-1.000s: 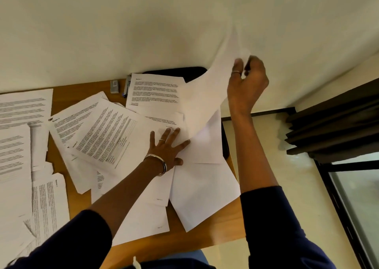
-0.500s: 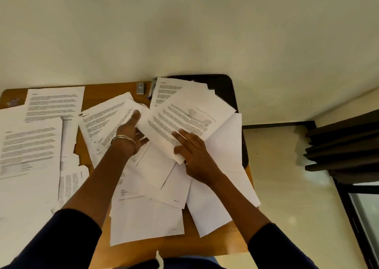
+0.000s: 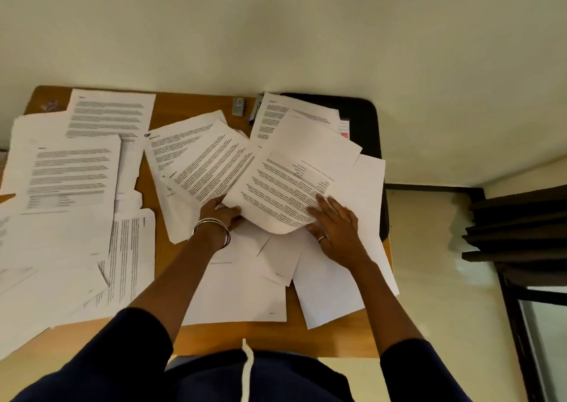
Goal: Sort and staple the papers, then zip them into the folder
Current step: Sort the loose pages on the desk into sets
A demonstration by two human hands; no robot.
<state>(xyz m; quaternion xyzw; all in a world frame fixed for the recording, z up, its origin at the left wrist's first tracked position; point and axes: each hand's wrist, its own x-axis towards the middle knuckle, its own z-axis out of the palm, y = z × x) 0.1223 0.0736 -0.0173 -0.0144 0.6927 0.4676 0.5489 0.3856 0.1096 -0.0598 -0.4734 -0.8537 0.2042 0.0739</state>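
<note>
Many printed white papers lie scattered and overlapping across a wooden table [image 3: 190, 338]. My left hand [image 3: 222, 216] pinches the near left corner of a printed sheet [image 3: 280, 190] whose front edge curls up. On that same sheet's right part, my right hand [image 3: 336, 229] lies flat with fingers spread. A black zip folder [image 3: 366, 125] lies at the table's far right corner, mostly covered by papers. A small grey stapler [image 3: 238, 106] sits at the far edge by the wall, and a dark pen-like thing [image 3: 256, 108] lies just right of it.
A pale wall runs right behind the table's far edge. Stacks of printed pages [image 3: 70, 168] cover the left half. Right of the table is pale floor [image 3: 429, 263], with dark slats [image 3: 518, 223] and a window frame beyond.
The right hand brought a raised sheet down onto the pile and now presses it. The left hand shifted from the left pages to that sheet's near corner, which now curls up.
</note>
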